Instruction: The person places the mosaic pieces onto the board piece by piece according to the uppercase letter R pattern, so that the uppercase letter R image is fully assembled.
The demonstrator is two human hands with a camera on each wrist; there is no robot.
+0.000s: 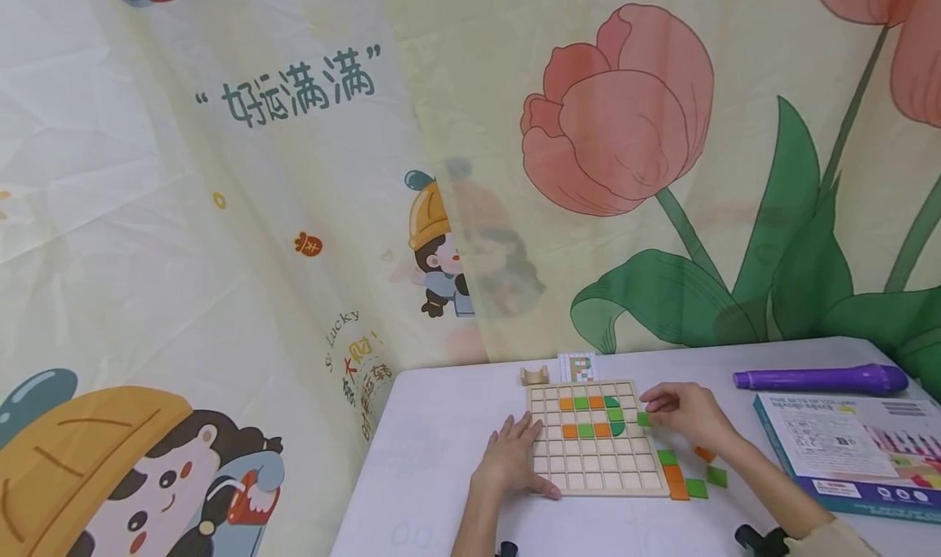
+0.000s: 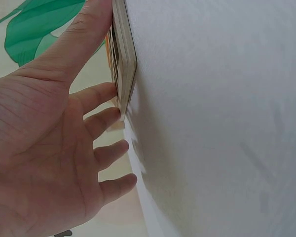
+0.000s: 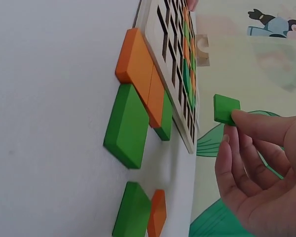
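Observation:
A wooden grid board lies on the white table, with several orange, green and dark green rounded tiles set in its upper cells. My left hand rests at the board's left edge, fingers spread; its thumb touches the near edge in the left wrist view. Between thumb and fingertips, my right hand pinches a green square tile, held up beside the board's right edge. Along that side lie loose tiles, among them an orange tile and a green tile. Another orange tile is partly behind the right forearm.
Behind the board stand a small wooden holder and a patterned card. A purple pen-shaped object lies at the right, beyond a flat box. Printed cloth hangs behind the table. A black object is near the right forearm.

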